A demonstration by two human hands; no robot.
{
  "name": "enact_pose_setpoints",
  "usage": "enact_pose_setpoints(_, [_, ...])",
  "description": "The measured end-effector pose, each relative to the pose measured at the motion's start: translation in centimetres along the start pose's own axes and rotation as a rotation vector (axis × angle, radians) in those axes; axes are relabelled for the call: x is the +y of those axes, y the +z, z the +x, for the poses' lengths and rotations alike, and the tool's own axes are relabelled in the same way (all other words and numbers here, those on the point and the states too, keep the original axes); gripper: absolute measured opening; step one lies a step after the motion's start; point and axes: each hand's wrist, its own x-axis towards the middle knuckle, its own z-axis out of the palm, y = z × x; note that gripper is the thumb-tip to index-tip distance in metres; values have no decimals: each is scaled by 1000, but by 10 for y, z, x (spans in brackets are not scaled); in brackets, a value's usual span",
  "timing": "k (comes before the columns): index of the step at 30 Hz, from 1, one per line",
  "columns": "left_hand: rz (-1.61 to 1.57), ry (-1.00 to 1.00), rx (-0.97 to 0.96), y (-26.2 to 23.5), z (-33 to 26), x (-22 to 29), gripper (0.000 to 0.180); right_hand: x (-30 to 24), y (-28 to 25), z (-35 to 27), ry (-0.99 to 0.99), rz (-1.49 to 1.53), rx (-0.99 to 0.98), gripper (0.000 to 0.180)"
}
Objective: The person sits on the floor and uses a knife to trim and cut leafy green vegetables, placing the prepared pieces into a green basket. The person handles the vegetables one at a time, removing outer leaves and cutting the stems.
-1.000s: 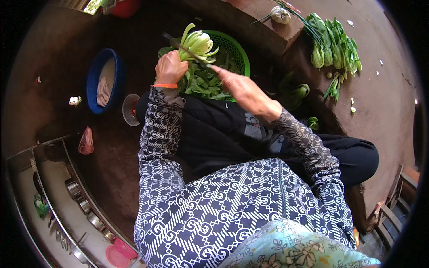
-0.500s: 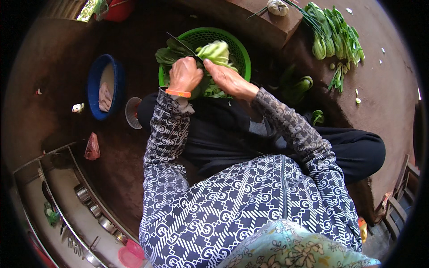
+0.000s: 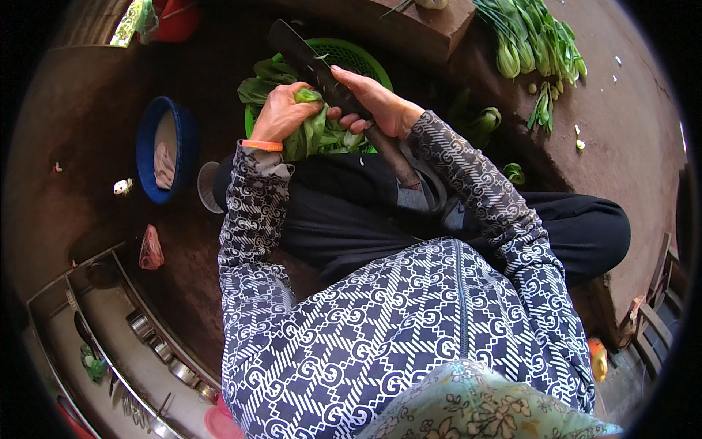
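Over a green plastic basket (image 3: pixel 380 67), my right hand (image 3: pixel 384 104) is closed round a dark knife (image 3: pixel 333 86). Its broad blade points up and left, flat side showing, with small pale bits stuck to it, and the long handle runs down toward my shoe. My left hand (image 3: pixel 280 113), with an orange band at the wrist, grips a bunch of leafy greens (image 3: pixel 311 137) beside the blade. More leaves (image 3: pixel 262 84) spill over the basket's left side. The blade and my hands hide part of the basket's contents.
On the raised ledge at right lie several bok choy (image 3: pixel 537 47) and vegetable scraps (image 3: pixel 580 145). To the left stand a blue basin (image 3: pixel 146 146) holding something pale and a clear cup (image 3: pixel 210 187). Metal pots (image 3: pixel 181 373) sit on a rack at lower left.
The knife has swung so its flat side and handle show. The pale bok choy stem near my right hand is no longer visible there. My left hand has moved slightly left.
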Motion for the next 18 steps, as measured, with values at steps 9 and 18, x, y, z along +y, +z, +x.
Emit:
enact_pose_setpoints(9, [410, 69, 120, -2, 4, -12, 41, 11, -26, 12, -86, -748, 106, 71])
enact_pose_setpoints(18, [1171, 396, -237, 69, 40, -44, 68, -52, -26, -144, -2, -997, 496, 67])
